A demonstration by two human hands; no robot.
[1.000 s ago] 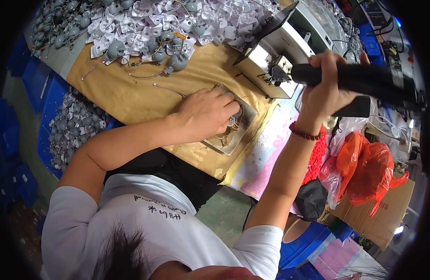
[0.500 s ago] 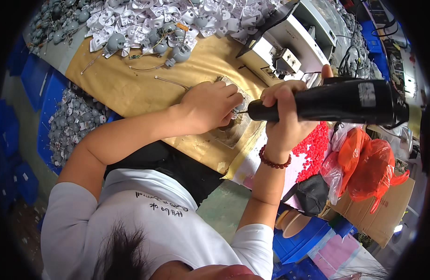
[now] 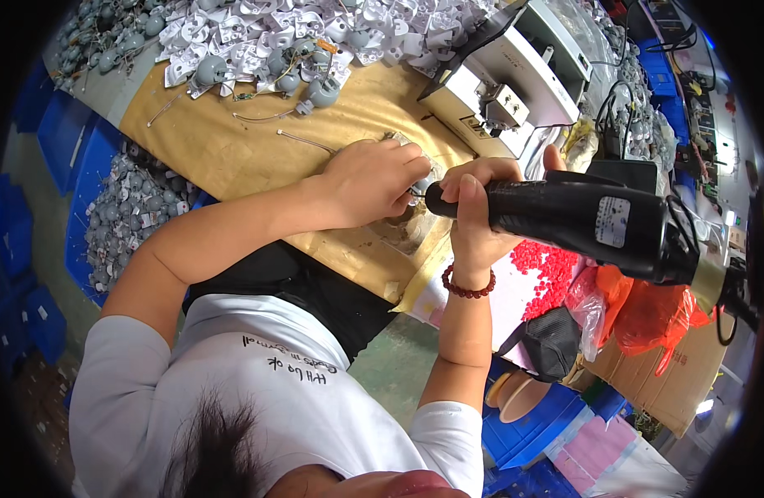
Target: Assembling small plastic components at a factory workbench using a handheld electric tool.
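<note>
My right hand (image 3: 480,220) is wrapped round a black electric screwdriver (image 3: 577,217), held nearly level with its tip pointing left. The bit meets a small grey part (image 3: 421,188) at the fingertips of my left hand (image 3: 372,183). My left fingers are curled and closed on that part, hiding most of it. Beneath them lies a worn, flat work block (image 3: 408,232) on the tan-covered table (image 3: 233,170). A thin cable (image 3: 303,139) runs out behind my left hand.
White plastic shells (image 3: 291,25) and grey ball units (image 3: 209,70) heap along the far side. A white metal device (image 3: 490,91) stands far right. Red small parts (image 3: 541,278), red bags (image 3: 656,319) and a black pouch (image 3: 552,344) lie right; a blue bin (image 3: 79,224) of grey units, left.
My right hand and the screwdriver have shifted slightly left, and the screwdriver's back end has swung down toward me. My left hand stays almost in place on the grey part.
</note>
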